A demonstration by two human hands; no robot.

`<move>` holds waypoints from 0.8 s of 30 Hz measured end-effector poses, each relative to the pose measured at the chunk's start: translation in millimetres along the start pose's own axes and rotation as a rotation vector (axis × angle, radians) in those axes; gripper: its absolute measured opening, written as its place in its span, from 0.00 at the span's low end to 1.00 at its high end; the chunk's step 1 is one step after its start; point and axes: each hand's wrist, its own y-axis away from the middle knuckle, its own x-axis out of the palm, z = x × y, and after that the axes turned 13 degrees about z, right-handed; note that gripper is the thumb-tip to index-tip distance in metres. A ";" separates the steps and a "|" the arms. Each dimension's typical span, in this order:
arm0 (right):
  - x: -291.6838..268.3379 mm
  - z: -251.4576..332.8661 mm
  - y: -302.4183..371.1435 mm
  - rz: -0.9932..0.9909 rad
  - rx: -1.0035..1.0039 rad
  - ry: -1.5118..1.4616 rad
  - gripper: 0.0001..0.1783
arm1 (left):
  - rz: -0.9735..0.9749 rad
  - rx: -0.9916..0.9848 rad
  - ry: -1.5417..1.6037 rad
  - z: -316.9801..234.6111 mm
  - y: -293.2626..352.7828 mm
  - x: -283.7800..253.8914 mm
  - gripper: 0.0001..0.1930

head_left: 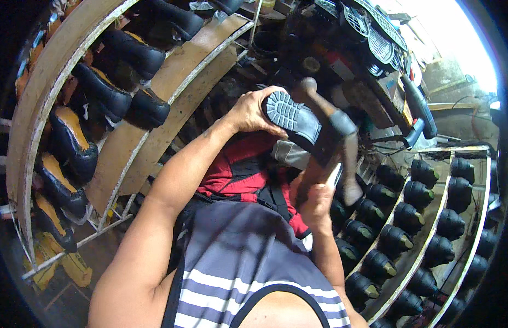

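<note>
Hands busy: left hand (248,112) grips shoe (295,117), sole up. Right hand (317,199) closed round hammer (333,131), head touching sole.

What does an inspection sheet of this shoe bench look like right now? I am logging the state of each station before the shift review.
surface: no bench top seen; the work is held over the lap, above a red and black cloth.
job's things: black shoe, tread sole up; hammer, head close over the sole.
clutter: dark tools and mesh parts heaped at upper right.
hands: left hand grips the shoe's heel end; right hand wraps the hammer handle.
cables: thin dark wires at right.
surroundings: wooden rack of black shoes at left; second rack of shoes on lasts at right.
</note>
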 end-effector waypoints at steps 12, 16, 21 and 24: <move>-32.3 -19.1 59.1 -0.089 0.593 0.083 0.41 | 0.140 -0.007 0.172 4.3 -19.3 -5.9 0.49; -39.7 -13.6 69.6 -0.282 0.003 -0.144 0.42 | 0.166 -0.111 0.234 4.7 -18.5 -5.7 0.49; -50.0 -16.9 62.3 -0.076 0.470 0.475 0.30 | 0.148 -0.056 0.126 4.1 -19.7 -6.9 0.50; -57.5 -13.7 71.7 -0.190 0.598 0.177 0.30 | 0.192 -0.087 0.205 2.1 -20.6 -7.3 0.50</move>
